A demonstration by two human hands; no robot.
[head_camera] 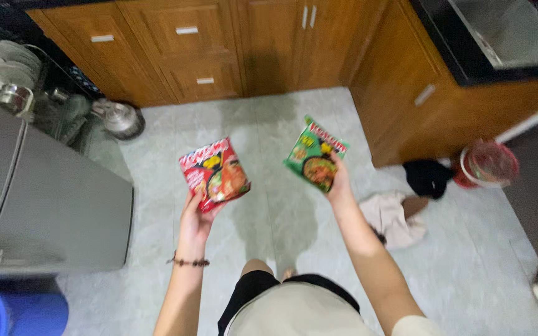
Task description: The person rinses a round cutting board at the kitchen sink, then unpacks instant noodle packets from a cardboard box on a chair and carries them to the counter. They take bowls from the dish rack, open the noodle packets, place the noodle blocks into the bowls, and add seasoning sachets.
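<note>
We are gripping two noodle packets above the floor [269,205]; our left hand [195,218] is closing on the red packet [215,173], its long axis tilting far-left; our right hand [339,184] is pinching the green packet [316,153], tilting far-right.

Pale tiled floor [269,124]. Far left: metal kettle [119,118]. Right: crumpled pink cloth [390,218], black cloth [428,177], red bucket [487,165].

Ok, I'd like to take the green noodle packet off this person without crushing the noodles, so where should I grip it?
Probably the top sealed edge of the green noodle packet, coming from the far side. The right hand pinches its lower right corner, so the upper edge stands free, flat and facing the camera. That thin seam likely takes a pinch without pressing the noodle block in the middle.
</note>
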